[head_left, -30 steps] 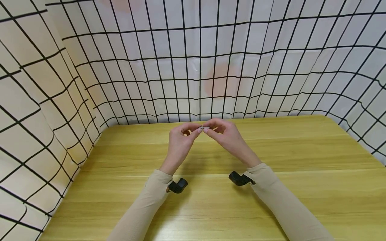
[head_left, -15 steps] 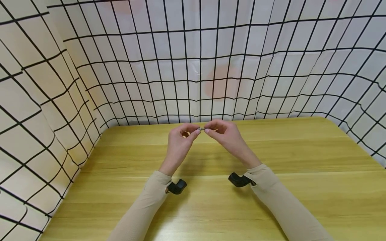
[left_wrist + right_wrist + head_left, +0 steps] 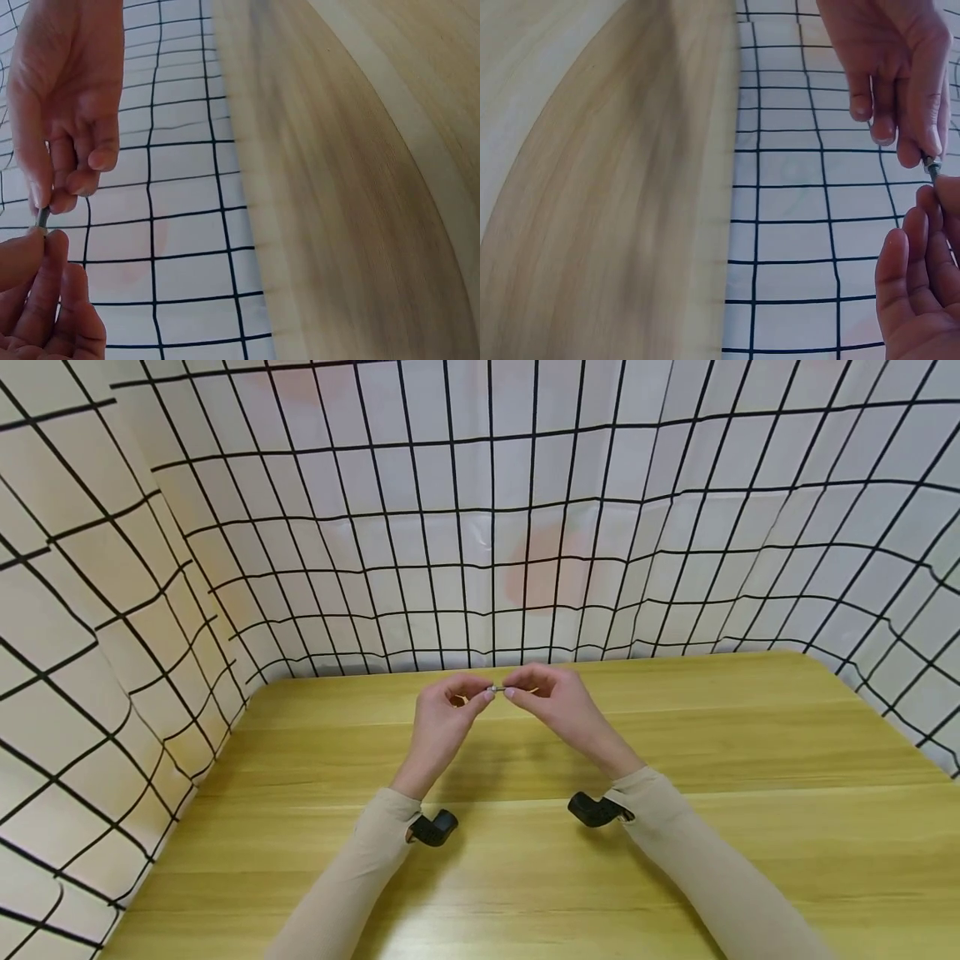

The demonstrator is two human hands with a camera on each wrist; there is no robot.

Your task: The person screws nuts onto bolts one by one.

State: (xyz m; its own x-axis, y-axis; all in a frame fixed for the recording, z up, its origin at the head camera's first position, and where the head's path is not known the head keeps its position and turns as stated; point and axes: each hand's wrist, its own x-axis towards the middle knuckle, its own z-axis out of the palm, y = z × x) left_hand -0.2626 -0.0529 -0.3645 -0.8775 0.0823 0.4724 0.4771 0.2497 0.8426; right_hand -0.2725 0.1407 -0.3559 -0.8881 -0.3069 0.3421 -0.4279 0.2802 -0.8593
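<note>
A small metal bolt (image 3: pixel 499 689) spans the gap between both hands' fingertips, above the far part of the table. In the right wrist view, a shiny nut (image 3: pixel 930 160) sits on the bolt at the left hand's fingertips, and the dark threaded shank runs into the right hand's fingers. My left hand (image 3: pixel 440 724) pinches the nut end between thumb and index finger. Thumb and index finger of my right hand (image 3: pixel 567 710) pinch the opposite end of the shank. The fingertips cover both ends of the bolt. In the left wrist view only a short grey piece of shank (image 3: pixel 43 217) shows.
Below the hands lies a wooden table (image 3: pixel 315 827). White cloth with a black grid (image 3: pixel 420 527) stands behind its far edge and along both sides. Each wrist carries a black camera mount, the left one (image 3: pixel 437 828) and the right one (image 3: pixel 592 810) close over the table.
A second ago the bolt's shank lay visible across the right fingertips; now the right fingers pinch its end. Both hands appear slightly lower in the head view, which has shifted a little.
</note>
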